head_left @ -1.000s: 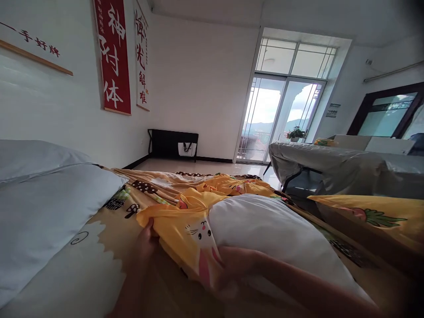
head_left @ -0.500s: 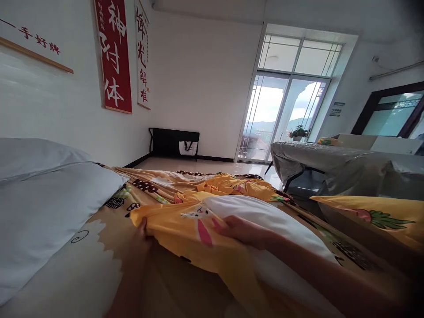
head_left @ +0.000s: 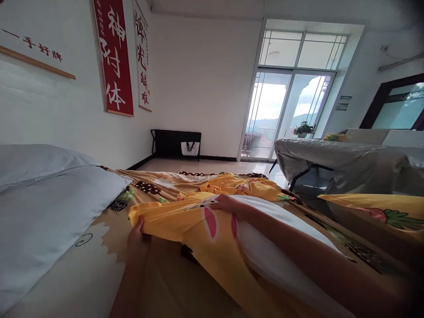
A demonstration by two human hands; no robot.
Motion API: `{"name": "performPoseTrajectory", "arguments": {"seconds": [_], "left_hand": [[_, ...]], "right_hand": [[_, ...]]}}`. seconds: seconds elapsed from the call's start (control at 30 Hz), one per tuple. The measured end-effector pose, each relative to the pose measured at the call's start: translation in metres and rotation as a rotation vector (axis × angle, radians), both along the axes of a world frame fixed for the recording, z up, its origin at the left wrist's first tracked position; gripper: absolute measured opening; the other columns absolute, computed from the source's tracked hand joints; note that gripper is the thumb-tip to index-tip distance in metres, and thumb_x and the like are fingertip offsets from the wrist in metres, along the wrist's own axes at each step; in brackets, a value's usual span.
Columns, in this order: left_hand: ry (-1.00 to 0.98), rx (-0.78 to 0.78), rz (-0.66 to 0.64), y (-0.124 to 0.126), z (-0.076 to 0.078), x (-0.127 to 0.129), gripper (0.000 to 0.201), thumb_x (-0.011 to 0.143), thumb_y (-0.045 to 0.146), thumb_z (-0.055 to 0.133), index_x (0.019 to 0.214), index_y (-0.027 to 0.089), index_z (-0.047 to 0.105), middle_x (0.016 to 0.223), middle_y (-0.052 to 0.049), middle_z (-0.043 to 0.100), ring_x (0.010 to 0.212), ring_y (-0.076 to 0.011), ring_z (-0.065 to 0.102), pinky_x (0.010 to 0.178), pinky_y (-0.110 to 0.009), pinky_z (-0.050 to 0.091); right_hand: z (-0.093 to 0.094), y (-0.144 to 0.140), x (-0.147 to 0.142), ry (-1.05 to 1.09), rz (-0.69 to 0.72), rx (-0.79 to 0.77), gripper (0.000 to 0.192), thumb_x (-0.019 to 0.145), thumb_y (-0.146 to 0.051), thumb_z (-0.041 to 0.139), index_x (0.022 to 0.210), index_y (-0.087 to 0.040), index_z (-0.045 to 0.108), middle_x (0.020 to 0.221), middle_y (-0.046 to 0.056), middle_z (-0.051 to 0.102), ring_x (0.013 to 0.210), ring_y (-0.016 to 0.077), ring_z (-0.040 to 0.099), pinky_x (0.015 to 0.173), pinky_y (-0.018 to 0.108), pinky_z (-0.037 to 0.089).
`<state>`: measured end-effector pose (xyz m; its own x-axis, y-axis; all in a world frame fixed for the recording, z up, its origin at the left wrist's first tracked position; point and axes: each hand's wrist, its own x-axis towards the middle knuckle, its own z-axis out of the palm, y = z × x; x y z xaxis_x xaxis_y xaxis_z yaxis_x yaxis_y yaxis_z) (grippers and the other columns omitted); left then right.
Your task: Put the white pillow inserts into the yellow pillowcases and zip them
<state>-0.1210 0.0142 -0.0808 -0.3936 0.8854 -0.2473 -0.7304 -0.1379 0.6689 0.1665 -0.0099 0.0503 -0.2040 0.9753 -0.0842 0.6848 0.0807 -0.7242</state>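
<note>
A yellow pillowcase (head_left: 195, 234) with a rabbit print is stretched out low in front of me, partly over a white pillow (head_left: 265, 247). My left hand (head_left: 135, 234) pinches the case's left corner between thumb and fingers. Beside the rabbit's face, my right hand (head_left: 228, 205) is closed on the upper part of the case, its forearm lying across the white pillow. Some of its fingertips are hidden in the cloth. The pillow's left end is covered by the yellow fabric.
White pillows (head_left: 59, 212) lie at the left on a patterned bedsheet (head_left: 96, 251). Crumpled yellow fabric (head_left: 245, 185) rests farther back. Another yellow pillow (head_left: 384, 212) is at the right, near a plastic-covered table (head_left: 331, 154). A folded black frame (head_left: 168, 143) leans at the far wall.
My right hand has shifted up and slightly left along the pillowcase, pulling the rabbit print upward. My left hand keeps its hold on the corner, a little farther left.
</note>
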Motion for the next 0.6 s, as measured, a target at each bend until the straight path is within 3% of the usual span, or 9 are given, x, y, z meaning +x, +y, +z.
{"name": "performPoseTrajectory", "arguments": {"seconds": [0.1, 0.2, 0.3, 0.4, 0.5, 0.57, 0.6], "left_hand": [[0.013, 0.035, -0.014, -0.001, -0.001, 0.006, 0.021, 0.085, 0.022, 0.058, 0.105, 0.018, 0.063, 0.091, -0.002, 0.068, 0.076, -0.0121, 0.065, 0.07, -0.019, 0.056], [0.038, 0.04, -0.072, -0.009, 0.005, 0.014, 0.018, 0.085, 0.024, 0.056, 0.099, 0.016, 0.064, 0.086, -0.004, 0.069, 0.072, -0.0139, 0.065, 0.064, -0.021, 0.056], [0.052, 0.052, -0.098, -0.019, 0.015, 0.02, 0.021, 0.088, 0.029, 0.05, 0.099, 0.017, 0.064, 0.081, -0.004, 0.068, 0.068, -0.0141, 0.064, 0.059, -0.021, 0.054], [0.09, 0.069, -0.133, -0.028, 0.021, 0.019, 0.027, 0.087, 0.039, 0.047, 0.095, 0.019, 0.063, 0.066, -0.001, 0.064, 0.053, -0.0131, 0.059, 0.049, -0.022, 0.048], [0.346, 0.113, -0.384, -0.033, 0.018, 0.015, 0.04, 0.081, 0.049, 0.052, 0.073, 0.012, 0.065, 0.046, -0.003, 0.056, 0.04, -0.0138, 0.051, 0.042, -0.022, 0.039], [0.558, 0.132, -0.624, -0.035, 0.013, 0.014, 0.041, 0.075, 0.049, 0.061, 0.061, 0.01, 0.064, 0.046, -0.008, 0.058, 0.043, -0.0162, 0.055, 0.043, -0.023, 0.039], [0.614, 0.125, -0.668, -0.036, 0.011, 0.014, 0.036, 0.071, 0.044, 0.067, 0.06, 0.01, 0.064, 0.05, -0.01, 0.061, 0.047, -0.0176, 0.057, 0.045, -0.023, 0.04]], "right_hand": [[-0.007, 0.0, 0.015, -0.004, 0.035, -0.191, 0.039, 0.061, -0.05, 0.074, 0.068, -0.015, 0.059, 0.07, 0.004, 0.065, 0.058, 0.015, 0.059, 0.049, 0.024, 0.044], [-0.019, -0.002, 0.015, 0.134, 0.138, -0.383, 0.039, 0.05, -0.04, 0.082, 0.072, -0.015, 0.061, 0.077, 0.003, 0.068, 0.065, 0.0164, 0.062, 0.056, 0.025, 0.049], [-0.03, -0.003, 0.009, 0.368, 0.062, -0.32, 0.04, 0.051, -0.034, 0.081, 0.081, -0.017, 0.061, 0.084, 0.002, 0.068, 0.073, 0.0169, 0.064, 0.064, 0.027, 0.052], [-0.036, -0.005, 0.005, 0.51, -0.034, -0.265, 0.04, 0.057, -0.036, 0.079, 0.086, -0.017, 0.06, 0.088, 0.003, 0.069, 0.078, 0.0186, 0.066, 0.071, 0.031, 0.053], [-0.042, -0.008, 0.005, 0.61, 0.063, -0.301, 0.041, 0.06, -0.039, 0.078, 0.089, -0.016, 0.062, 0.091, 0.005, 0.069, 0.083, 0.0202, 0.066, 0.081, 0.035, 0.052], [-0.046, -0.01, 0.005, 0.67, 0.095, -0.284, 0.043, 0.061, -0.041, 0.077, 0.093, -0.016, 0.063, 0.094, 0.006, 0.069, 0.087, 0.021, 0.066, 0.086, 0.037, 0.05], [-0.048, -0.01, 0.005, 0.694, 0.084, -0.265, 0.043, 0.062, -0.041, 0.076, 0.095, -0.016, 0.062, 0.094, 0.005, 0.069, 0.087, 0.0213, 0.066, 0.086, 0.038, 0.05]]}}
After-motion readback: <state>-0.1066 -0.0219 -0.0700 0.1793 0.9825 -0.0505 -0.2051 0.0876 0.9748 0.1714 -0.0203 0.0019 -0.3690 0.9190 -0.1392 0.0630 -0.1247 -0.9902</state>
